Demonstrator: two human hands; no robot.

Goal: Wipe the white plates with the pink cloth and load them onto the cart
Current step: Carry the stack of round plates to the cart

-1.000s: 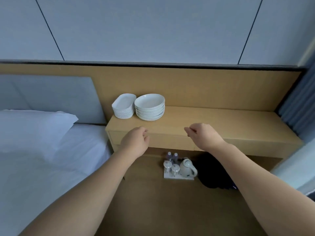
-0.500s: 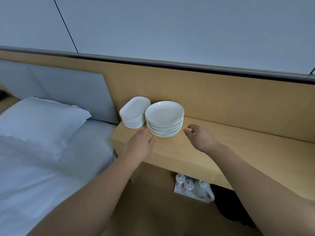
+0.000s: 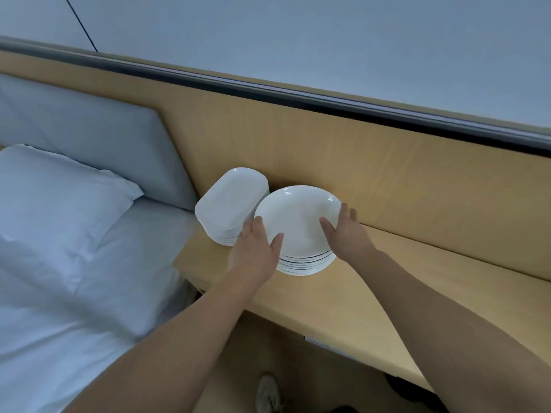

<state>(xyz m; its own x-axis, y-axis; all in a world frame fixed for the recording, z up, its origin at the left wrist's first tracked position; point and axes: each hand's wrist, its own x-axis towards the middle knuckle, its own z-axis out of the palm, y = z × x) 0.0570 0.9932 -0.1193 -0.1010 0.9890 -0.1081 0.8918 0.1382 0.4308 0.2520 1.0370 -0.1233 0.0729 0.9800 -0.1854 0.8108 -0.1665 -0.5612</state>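
A stack of round white plates [image 3: 298, 216] stands on the wooden shelf [image 3: 372, 293] against the wall panel. A stack of oblong white plates [image 3: 231, 198] touches it on the left. My left hand [image 3: 256, 251] grips the round stack's left rim, thumb lying on the top plate and fingers down its side. My right hand [image 3: 346, 234] holds the right rim the same way, thumb on top and fingers round the far edge. No pink cloth or cart is in view.
A bed with a white pillow [image 3: 53, 204] and a grey headboard [image 3: 98, 144] lies left of the shelf. A wooden wall panel [image 3: 387, 174] rises behind the plates. Below the shelf, a shoe [image 3: 268, 394] shows on the brown floor.
I have come closer and both hands have moved from the shelf's front edge up to the round plate stack, closing on its left and right rims.
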